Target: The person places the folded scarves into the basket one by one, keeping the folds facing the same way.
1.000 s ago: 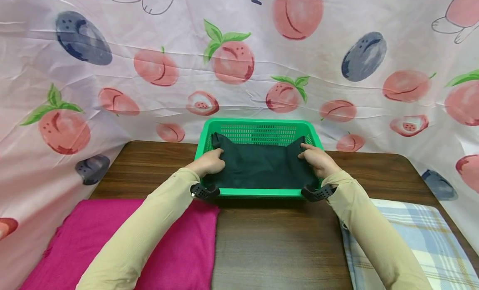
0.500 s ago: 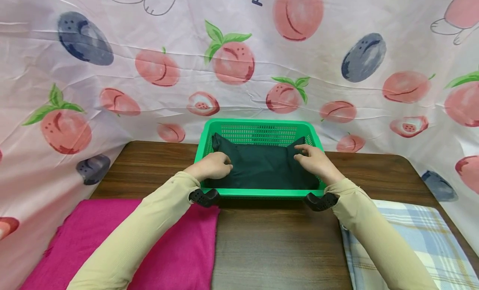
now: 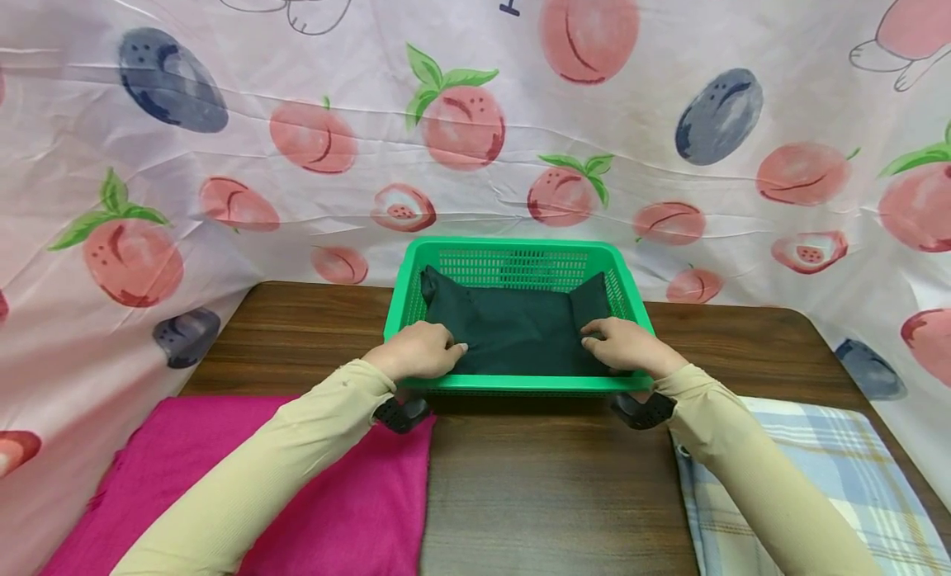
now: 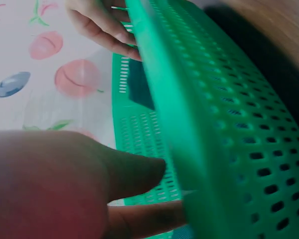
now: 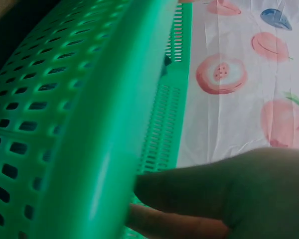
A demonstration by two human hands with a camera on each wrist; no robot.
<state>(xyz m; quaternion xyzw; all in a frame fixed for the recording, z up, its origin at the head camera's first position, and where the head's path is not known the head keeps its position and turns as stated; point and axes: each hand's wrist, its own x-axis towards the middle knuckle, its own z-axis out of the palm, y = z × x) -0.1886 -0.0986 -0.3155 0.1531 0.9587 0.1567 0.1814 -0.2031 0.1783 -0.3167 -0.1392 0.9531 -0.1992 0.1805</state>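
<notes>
A dark green folded cloth lies in a green plastic basket, its far left and right corners standing up against the sides. My left hand reaches over the basket's front left corner, thumb and fingers apart at the cloth's left edge. Over the front right part of the cloth is my right hand, its fingers loosely bent and spread. In the left wrist view the thumb and a finger stand apart behind the rim. The near rim hides both hands' fingertips in the wrist views.
A bright pink cloth lies on the wooden table at left. At right lies a folded plaid cloth. A fruit-printed curtain hangs close behind the basket.
Both hands have let go of the dark green cloth's sides and moved toward the basket's front edge, fingers loosening. The cloth and basket have stayed in place.
</notes>
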